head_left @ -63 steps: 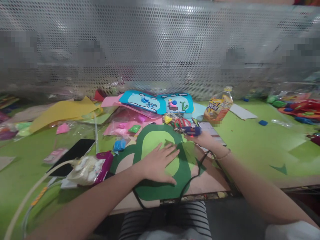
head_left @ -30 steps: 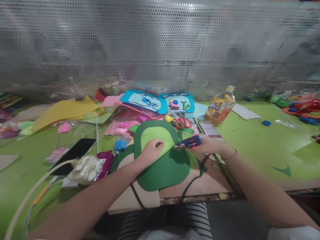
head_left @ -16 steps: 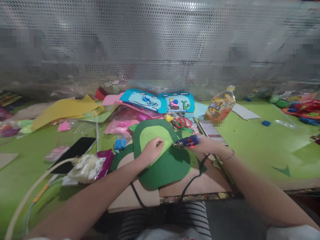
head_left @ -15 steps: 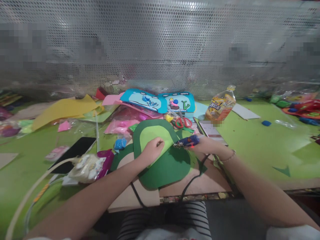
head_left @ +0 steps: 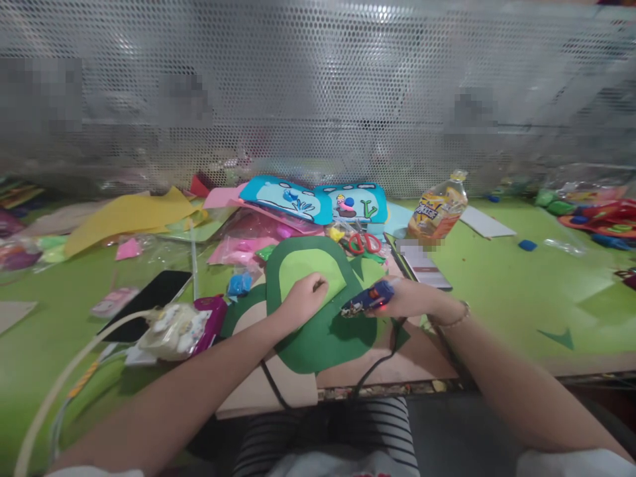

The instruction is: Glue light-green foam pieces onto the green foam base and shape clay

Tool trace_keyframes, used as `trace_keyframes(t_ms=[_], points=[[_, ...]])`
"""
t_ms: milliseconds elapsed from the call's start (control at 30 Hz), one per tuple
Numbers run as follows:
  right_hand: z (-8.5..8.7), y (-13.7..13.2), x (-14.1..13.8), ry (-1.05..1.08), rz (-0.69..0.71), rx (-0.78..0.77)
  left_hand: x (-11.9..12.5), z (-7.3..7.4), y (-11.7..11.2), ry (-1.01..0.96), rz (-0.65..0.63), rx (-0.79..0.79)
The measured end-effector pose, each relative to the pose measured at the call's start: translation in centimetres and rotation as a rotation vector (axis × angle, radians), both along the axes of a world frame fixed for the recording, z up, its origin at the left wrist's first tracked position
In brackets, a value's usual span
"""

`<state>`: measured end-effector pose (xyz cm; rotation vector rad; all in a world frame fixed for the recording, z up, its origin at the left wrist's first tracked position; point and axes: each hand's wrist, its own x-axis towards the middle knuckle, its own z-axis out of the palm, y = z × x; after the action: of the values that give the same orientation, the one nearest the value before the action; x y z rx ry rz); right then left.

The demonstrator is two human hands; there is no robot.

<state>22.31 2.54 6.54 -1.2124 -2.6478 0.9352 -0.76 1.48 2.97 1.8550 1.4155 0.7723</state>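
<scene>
the light green sheet [head_left: 298,268] is held folded back over the dark green sheet [head_left: 328,348] on the table [head_left: 507,285] by the left hand [head_left: 304,298], its fingers curled onto the edge. the blue glue gun [head_left: 370,298] is gripped by the closed fingers of the right hand [head_left: 412,298]. were the black cord [head_left: 375,366] snagged, the left hand could be grazed; were the pinch loosened, the flap could be misplaced.

One camera, worn on the head, looks forward and down across the flat, bright green tabletop [head_left: 497,278], facing the grey perforated metal screen [head_left: 318,86] that fills the upper part. The dark-and-pale striped cloth [head_left: 395,427] on the lap shows close below; the bare left hand [head_left: 307,299] and bare right hand [head_left: 411,298] appear near, around mid-view.
</scene>
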Motion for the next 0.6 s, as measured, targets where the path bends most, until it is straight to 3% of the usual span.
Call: trace_keyframes(t_ms=[300,600], points=[[-1.4,2.5,2.8,0.021,-0.263,-0.004,-0.2,-0.6,-0.1,0.087,-0.083,0.085],[-1.6,2.5,1.6,0.109,-0.205,-0.054,0.6,-0.6,0.2,0.269,-0.101,0.1]])
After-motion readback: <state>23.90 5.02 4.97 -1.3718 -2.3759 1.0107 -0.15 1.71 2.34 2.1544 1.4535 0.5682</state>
